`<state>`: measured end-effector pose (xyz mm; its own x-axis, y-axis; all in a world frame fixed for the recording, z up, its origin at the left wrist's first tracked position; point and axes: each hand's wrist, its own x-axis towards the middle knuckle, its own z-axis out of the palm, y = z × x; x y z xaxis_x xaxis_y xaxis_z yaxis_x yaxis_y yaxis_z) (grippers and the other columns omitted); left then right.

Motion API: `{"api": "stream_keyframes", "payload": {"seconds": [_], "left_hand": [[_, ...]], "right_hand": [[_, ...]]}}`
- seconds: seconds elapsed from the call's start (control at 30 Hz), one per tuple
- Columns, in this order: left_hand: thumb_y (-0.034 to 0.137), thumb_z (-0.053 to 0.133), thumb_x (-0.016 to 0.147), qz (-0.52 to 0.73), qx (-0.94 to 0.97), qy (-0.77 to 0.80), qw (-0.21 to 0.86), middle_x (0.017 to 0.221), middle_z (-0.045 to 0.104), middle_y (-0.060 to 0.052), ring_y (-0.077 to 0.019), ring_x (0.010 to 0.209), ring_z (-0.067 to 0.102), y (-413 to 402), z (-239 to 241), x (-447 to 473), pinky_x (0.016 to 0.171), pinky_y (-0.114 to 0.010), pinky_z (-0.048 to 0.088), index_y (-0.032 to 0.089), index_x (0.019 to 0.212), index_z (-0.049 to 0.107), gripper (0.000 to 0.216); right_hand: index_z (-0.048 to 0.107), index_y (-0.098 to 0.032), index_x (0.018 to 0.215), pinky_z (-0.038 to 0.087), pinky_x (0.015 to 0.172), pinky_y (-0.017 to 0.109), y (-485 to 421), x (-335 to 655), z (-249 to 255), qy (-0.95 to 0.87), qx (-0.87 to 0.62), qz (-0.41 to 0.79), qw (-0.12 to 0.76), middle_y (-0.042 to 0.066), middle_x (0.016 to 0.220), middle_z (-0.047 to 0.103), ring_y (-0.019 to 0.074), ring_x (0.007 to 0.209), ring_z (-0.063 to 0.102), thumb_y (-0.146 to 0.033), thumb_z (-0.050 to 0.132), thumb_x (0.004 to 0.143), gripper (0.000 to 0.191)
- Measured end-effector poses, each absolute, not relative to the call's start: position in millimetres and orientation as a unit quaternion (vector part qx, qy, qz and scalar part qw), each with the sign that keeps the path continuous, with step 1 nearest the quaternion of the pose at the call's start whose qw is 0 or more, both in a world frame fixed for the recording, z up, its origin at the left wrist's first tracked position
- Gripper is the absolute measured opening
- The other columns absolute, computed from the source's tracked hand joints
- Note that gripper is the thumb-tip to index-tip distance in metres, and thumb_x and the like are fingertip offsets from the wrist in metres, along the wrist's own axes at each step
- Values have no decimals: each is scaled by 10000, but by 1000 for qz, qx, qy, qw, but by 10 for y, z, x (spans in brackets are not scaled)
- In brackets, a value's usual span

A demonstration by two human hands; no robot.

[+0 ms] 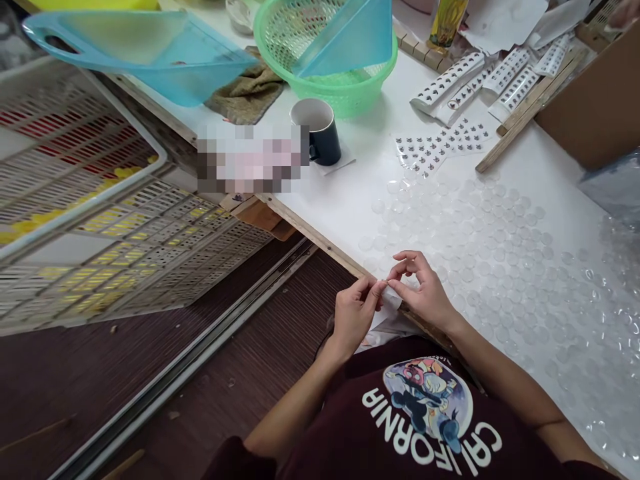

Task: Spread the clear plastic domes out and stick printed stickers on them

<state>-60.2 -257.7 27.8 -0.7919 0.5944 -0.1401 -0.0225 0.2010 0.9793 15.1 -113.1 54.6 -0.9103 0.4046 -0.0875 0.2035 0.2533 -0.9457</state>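
At the front edge of the white table, my left hand (353, 315) and my right hand (427, 295) meet fingertip to fingertip. Both are closed in a pinch, the thumb and forefinger of each together. Whatever lies between them is too small to make out. White sheet material (393, 300) shows just under the fingers. Many clear round discs (505, 217) lie spread over the table beside my right hand. Beyond the discs lie sheets of small dark printed stickers (430, 147).
A dark mug (327, 143) stands near the left edge, before a green basket (340, 97) with a blue scoop (350, 40). Another blue scoop (190, 60) overhangs the edge. White crates (125, 253) stand left. Wooden strips (530, 110) and a cardboard box (590, 100) lie right.
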Motion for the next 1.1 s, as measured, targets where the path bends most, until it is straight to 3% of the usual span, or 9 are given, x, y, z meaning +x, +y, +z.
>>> {"api": "stream_keyframes", "payload": {"seconds": [0.1,0.27,0.43,0.6,0.8,0.93,1.03,1.1], "left_hand": [[396,611,949,590,200,740,252,561,628,11,-114,509,566,-2594,275,-611,544,-215,436,190,672,634,346],[485,538,987,577,201,755,240,579,662,-18,-129,522,590,-2692,243,-639,559,-224,451,192,646,637,460],[589,452,1003,577,194,756,240,582,669,-38,-142,528,601,-2809,162,-667,532,-226,449,185,693,675,555],[582,441,1010,586,190,748,246,575,663,-41,-140,519,586,-2819,119,-688,500,-223,420,182,705,681,558],[574,448,1010,582,193,749,250,579,662,-38,-141,533,586,-2807,114,-689,509,-223,416,186,697,678,549],[593,450,1003,585,194,745,254,572,653,-36,-144,532,588,-2823,108,-691,508,-225,422,185,706,687,557],[613,449,998,598,192,734,257,569,643,-31,-140,517,580,-2838,106,-695,509,-226,432,181,755,713,561],[635,448,992,610,184,725,263,565,633,-26,-135,501,566,-2848,100,-698,505,-226,431,176,787,723,573]], "right_hand": [[477,-265,1171,459,878,360,-1128,132,562,-788,-186,580,92,-14,857,674,175,848,631,-246,631,880,329],[417,-269,1130,471,862,359,-1006,-8,520,-767,-231,573,173,-15,837,652,175,839,628,-256,604,878,314],[461,-254,1092,458,733,321,-919,-165,368,-799,-247,541,92,-23,807,656,172,760,633,-260,600,837,291],[456,-244,1119,448,704,302,-956,-217,273,-828,-239,503,63,-34,775,626,173,727,624,-203,560,844,297],[524,-209,1153,425,878,406,-1079,-264,232,-926,-186,326,36,44,883,650,230,835,626,-44,467,888,317],[561,-203,1178,422,896,444,-1109,-266,277,-951,-182,246,52,124,1050,646,296,996,607,-45,501,892,332],[593,-221,1115,442,906,444,-1062,-270,356,-935,-196,280,101,122,1128,622,297,1059,594,-137,589,892,238],[612,-224,997,467,875,412,-1029,-292,396,-910,-203,348,104,90,1056,643,256,985,617,-193,594,907,97]]}}
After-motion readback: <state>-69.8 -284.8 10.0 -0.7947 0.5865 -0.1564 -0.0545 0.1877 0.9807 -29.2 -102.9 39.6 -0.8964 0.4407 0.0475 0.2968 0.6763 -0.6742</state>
